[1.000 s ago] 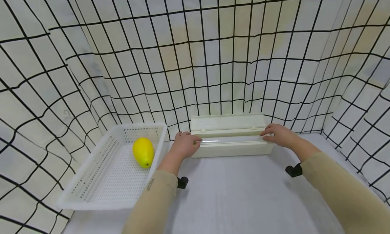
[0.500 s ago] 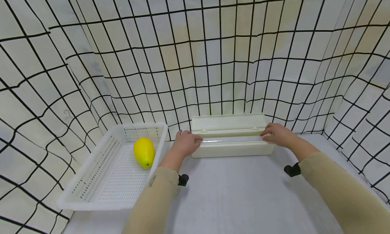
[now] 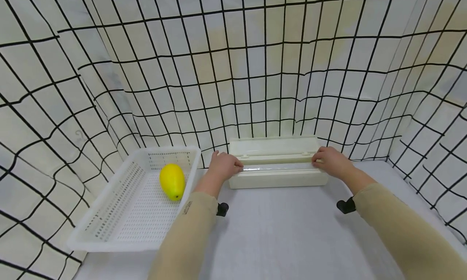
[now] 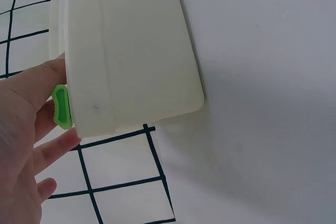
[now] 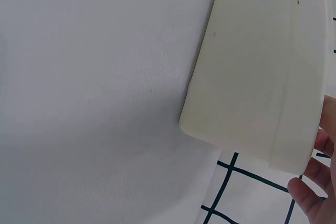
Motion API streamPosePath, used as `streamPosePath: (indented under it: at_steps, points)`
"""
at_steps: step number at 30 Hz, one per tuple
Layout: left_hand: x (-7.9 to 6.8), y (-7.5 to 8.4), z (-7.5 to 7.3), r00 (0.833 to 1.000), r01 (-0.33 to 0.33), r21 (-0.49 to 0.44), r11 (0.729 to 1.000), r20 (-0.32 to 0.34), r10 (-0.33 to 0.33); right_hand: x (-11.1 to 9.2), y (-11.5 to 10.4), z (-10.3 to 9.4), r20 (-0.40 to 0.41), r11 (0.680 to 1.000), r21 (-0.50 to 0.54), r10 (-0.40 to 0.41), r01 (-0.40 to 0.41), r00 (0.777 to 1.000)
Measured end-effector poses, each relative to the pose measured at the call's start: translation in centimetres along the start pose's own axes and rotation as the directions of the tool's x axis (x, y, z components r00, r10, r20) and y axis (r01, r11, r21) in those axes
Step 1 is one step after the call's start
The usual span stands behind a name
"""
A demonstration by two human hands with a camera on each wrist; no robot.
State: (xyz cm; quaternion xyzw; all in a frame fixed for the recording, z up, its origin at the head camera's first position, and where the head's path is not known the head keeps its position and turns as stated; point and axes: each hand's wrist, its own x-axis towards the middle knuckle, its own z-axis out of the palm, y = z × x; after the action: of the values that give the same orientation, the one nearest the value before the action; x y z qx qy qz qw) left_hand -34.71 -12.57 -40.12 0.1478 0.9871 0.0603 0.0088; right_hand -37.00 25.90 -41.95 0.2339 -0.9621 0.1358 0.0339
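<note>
A long cream cling film dispenser (image 3: 279,179) lies on the table against the back grid, its lid (image 3: 273,145) raised. Shiny clear cling film (image 3: 273,167) shows in its opening. My left hand (image 3: 223,165) pinches at the film's left end, thumb and fingers bent over the top edge. Beside those fingers, the left wrist view shows a green slide cutter (image 4: 62,107) on that edge. At the opposite end my right hand (image 3: 330,162) pinches with curled fingers. In the right wrist view its fingertips (image 5: 302,190) reach round the dispenser's corner (image 5: 252,103). The grasped film itself is hidden.
On the left stands a white perforated basket (image 3: 113,246) with a yellow oval fruit (image 3: 172,182) inside. White walls with a black grid (image 3: 251,81) enclose the back and sides. A pale cloth (image 3: 284,231) covers the table before the dispenser.
My left hand has shifted slightly up and right at its end, and the green cutter glimpsed there is now covered in the head view. My right hand has drawn slightly left.
</note>
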Motion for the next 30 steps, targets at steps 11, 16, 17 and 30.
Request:
streamPosePath:
  at_steps: [11,16,17,30]
  points:
    - [0.3,1.1,0.1,1.0,0.003,0.112,0.994,0.007,-0.003,0.2,-0.2,0.5,0.007,0.998,0.014,0.064,-0.064,0.998]
    - [0.2,1.7,0.1,0.998,0.058,0.118,0.991,-0.013,-0.057,0.4,-0.3,0.5,0.018,0.992,0.062,0.112,-0.113,0.994]
    - [0.3,1.8,0.2,0.998,0.067,0.117,0.991,-0.016,-0.065,0.4,-0.3,0.5,0.021,0.99,0.075,0.12,-0.121,0.993]
    - [0.6,1.0,1.4,0.992,0.072,0.045,0.996,-0.109,-0.067,-0.2,-0.9,0.1,-0.013,0.98,0.152,0.133,-0.129,0.991]
